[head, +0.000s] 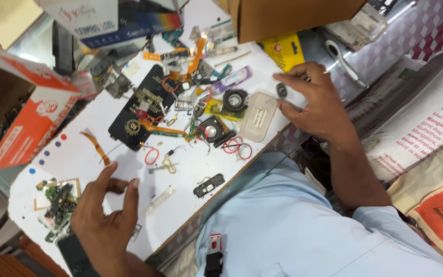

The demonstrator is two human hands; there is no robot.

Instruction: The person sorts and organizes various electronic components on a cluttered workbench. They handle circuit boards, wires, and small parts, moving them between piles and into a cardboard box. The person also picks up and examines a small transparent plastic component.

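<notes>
Apparently, oval part point(281, 91) lies diagonal.

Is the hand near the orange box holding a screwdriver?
No, the left hand hovers with bare, spread fingers over the white table, holding nothing.

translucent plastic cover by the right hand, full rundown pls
The translucent plastic cover is a milky, rounded-rectangle shell that looks like thin plastic, with a small pale label at its centre. It lies flat and tilted on the white table, near the front edge. The right hand rests just beside it, fingers open; contact is unclear. A round black speaker part sits alongside.
</notes>
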